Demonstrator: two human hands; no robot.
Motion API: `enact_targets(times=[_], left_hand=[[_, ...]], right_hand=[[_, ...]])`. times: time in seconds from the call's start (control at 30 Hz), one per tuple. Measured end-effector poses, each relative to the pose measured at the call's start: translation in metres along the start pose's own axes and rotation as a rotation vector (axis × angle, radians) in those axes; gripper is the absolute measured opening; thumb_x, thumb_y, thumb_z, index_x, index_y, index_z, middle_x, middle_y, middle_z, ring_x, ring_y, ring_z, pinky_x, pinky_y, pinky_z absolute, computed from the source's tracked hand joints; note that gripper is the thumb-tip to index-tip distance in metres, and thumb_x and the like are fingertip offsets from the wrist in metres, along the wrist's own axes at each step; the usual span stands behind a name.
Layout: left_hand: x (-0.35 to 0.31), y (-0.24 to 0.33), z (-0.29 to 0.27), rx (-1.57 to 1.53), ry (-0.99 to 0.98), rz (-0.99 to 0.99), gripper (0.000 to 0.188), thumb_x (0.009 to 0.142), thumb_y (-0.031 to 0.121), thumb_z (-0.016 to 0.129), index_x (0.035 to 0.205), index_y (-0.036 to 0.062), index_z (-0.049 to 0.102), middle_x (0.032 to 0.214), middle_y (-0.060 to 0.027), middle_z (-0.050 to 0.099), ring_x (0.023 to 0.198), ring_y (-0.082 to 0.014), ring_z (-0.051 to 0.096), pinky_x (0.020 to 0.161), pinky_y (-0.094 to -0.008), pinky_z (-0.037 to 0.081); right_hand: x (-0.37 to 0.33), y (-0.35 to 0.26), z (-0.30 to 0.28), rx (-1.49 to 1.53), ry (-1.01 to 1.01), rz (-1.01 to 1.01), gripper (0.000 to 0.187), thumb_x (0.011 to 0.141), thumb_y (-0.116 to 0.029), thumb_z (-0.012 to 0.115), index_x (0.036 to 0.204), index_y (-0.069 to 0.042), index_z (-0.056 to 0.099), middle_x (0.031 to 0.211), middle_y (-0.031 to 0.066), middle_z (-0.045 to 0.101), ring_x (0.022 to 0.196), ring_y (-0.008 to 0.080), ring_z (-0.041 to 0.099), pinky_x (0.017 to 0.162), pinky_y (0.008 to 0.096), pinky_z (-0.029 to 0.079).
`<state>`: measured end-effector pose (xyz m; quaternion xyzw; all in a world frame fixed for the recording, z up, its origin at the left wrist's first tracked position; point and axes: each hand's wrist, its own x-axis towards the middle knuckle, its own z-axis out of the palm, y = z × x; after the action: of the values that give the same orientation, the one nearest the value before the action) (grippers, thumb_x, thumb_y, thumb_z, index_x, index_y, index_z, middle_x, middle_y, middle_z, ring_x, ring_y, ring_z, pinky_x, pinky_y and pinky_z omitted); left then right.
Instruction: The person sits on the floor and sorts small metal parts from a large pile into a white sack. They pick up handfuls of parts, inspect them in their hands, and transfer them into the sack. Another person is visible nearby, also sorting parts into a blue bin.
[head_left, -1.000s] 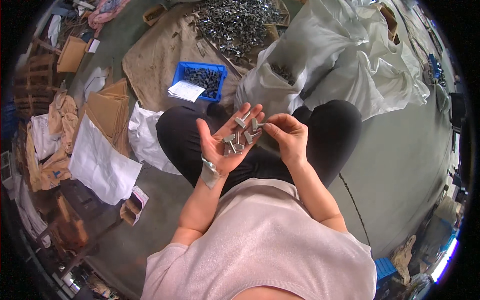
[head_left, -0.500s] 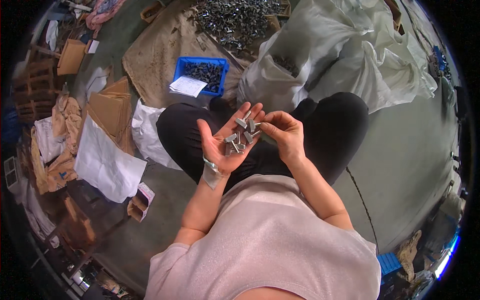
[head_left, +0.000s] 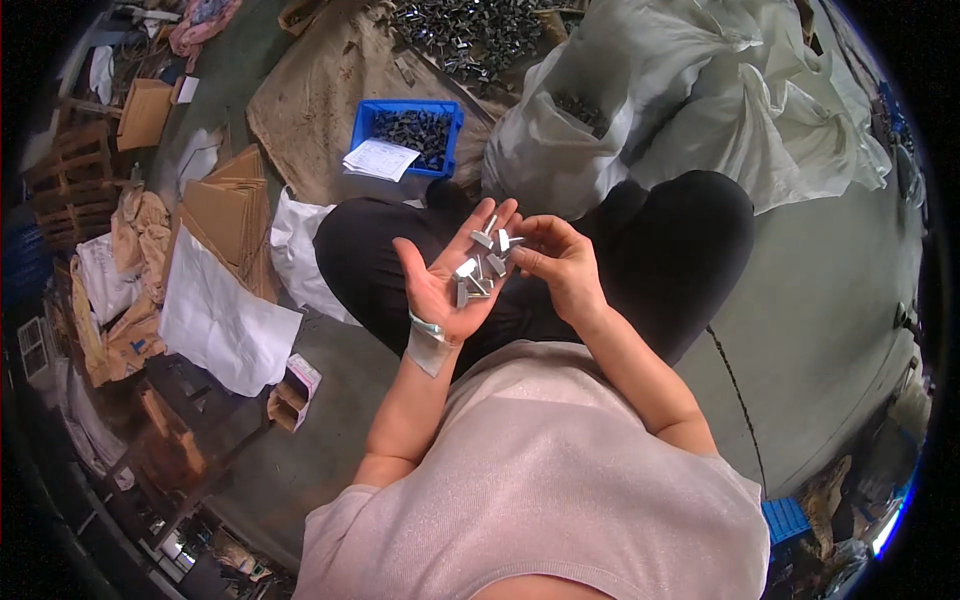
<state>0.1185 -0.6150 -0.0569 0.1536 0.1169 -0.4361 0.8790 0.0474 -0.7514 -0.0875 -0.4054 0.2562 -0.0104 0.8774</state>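
My left hand (head_left: 447, 300) lies palm up, fingers stretched and thumb out, bearing several small silver T-head bolts (head_left: 467, 270). A clear, tape-like patch is wrapped at its wrist. From the right, my right hand (head_left: 562, 265) reaches over the left fingers, its thumb and index finger pinching one T-head bolt (head_left: 516, 243) by its end. The other right-hand fingers curl in behind. Both hands are above my lap, between my bent knees.
Ahead stands a blue crate (head_left: 456, 140) of dark metal parts with a paper sheet (head_left: 381, 159) on its near edge. Beyond is a heap of metal parts (head_left: 470, 38). White woven sacks (head_left: 545, 150) stand right of the crate; flattened cardboard (head_left: 225, 215) lies left.
The right thumb and index finger have shifted slightly left, closer to the left palm. The bolts in the palm catch more light. The whole view has tilted a little.
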Motion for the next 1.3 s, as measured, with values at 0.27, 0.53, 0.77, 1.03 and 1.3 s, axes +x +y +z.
enact_targets(times=[0.27, 0.53, 0.77, 1.03, 1.3], left_hand=[[0.002, 0.002, -0.006, -0.049, 0.01, -0.013, 0.108, 0.075, 0.082, 0.024, 0.142, -0.003, 0.02, 0.149, -0.0214, 0.017, 0.136, -0.0285, 0.026, 0.109, -0.0419, 0.027], [0.002, 0.003, -0.016, -0.174, -0.023, -0.034, 0.103, 0.078, 0.079, 0.028, 0.142, -0.0017, 0.021, 0.149, -0.0213, 0.018, 0.136, -0.0315, 0.026, 0.108, -0.0469, 0.028], [0.002, 0.001, -0.024, -0.36, -0.053, -0.044, 0.1, 0.079, 0.076, 0.035, 0.143, 0.0003, 0.019, 0.147, -0.0215, 0.023, 0.133, -0.0346, 0.03, 0.109, -0.0504, 0.026], [-0.004, 0.007, -0.035, -0.288, -0.019, 0.043, 0.104, 0.076, 0.075, 0.042, 0.142, -0.0032, 0.02, 0.146, -0.0216, 0.026, 0.134, -0.0332, 0.029, 0.11, -0.0475, 0.024], [0.001, 0.028, -0.049, -0.29, -0.016, 0.107, 0.099, 0.081, 0.075, 0.034, 0.14, -0.0046, 0.025, 0.139, -0.0232, 0.037, 0.127, -0.0373, 0.039, 0.107, -0.0495, 0.028]], right_hand=[[0.003, 0.004, 0.001, -0.017, 0.017, 0.014, 0.032, 0.076, -0.004, 0.072, 0.105, -0.001, 0.057, 0.095, 0.0048, 0.062, 0.084, 0.0113, 0.059, 0.067, 0.0235, 0.047], [0.006, 0.01, 0.003, -0.141, 0.037, -0.057, 0.03, 0.076, -0.002, 0.07, 0.103, 0.002, 0.057, 0.095, 0.0066, 0.064, 0.084, 0.0128, 0.06, 0.076, 0.0264, 0.05], [0.002, -0.021, 0.021, -1.009, 0.148, -0.729, 0.029, 0.073, -0.001, 0.067, 0.1, -0.005, 0.061, 0.096, 0.0118, 0.057, 0.09, 0.0286, 0.054, 0.077, 0.0357, 0.045], [0.121, -0.043, 0.075, -1.43, -0.138, -0.54, 0.042, 0.079, -0.014, 0.059, 0.12, -0.015, 0.054, 0.096, 0.0156, 0.061, 0.091, 0.0343, 0.057, 0.077, 0.0448, 0.047], [0.108, -0.02, 0.054, -1.477, -0.109, -0.782, 0.028, 0.058, -0.008, 0.067, 0.084, -0.008, 0.057, 0.074, 0.0135, 0.055, 0.074, 0.035, 0.054, 0.065, 0.045, 0.046]])
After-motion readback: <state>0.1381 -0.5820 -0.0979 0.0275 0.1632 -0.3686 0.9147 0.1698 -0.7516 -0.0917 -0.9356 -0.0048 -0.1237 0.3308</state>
